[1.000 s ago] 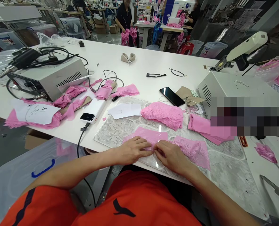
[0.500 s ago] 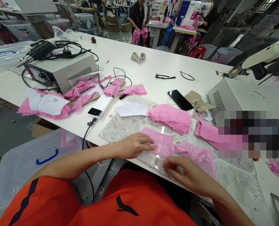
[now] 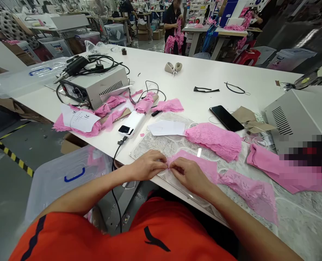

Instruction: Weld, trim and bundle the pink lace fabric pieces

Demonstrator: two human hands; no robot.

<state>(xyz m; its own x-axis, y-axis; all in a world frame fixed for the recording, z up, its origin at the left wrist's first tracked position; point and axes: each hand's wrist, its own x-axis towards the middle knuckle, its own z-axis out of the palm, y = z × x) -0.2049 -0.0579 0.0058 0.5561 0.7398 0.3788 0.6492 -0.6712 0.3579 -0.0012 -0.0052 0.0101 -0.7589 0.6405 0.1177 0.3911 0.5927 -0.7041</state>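
Note:
A pink lace piece (image 3: 201,165) lies on the grey patterned mat (image 3: 146,145) at the table's front edge. At its left end, my left hand (image 3: 150,165) pinches the edge between thumb and fingers. Close beside it, my right hand (image 3: 189,174) pinches the same edge, fingertips nearly touching the left ones. Another pink lace piece (image 3: 252,194) continues to the right, beyond my right wrist. Behind them sits a stack of pink lace (image 3: 215,140), with a white paper pattern (image 3: 166,128) to its left.
A grey control box (image 3: 95,85) with a black-handled tool stands back left, near bundled pink pieces with a marked paper (image 3: 81,119). A white power bank (image 3: 133,124) with a cable, a phone (image 3: 226,117) and folded pink fabric (image 3: 283,170) lie around the mat. A lidded plastic bin (image 3: 57,192) stands below left.
My right hand has moved left to meet my left hand at the lace edge. Both hands now pinch it. The view has shifted left.

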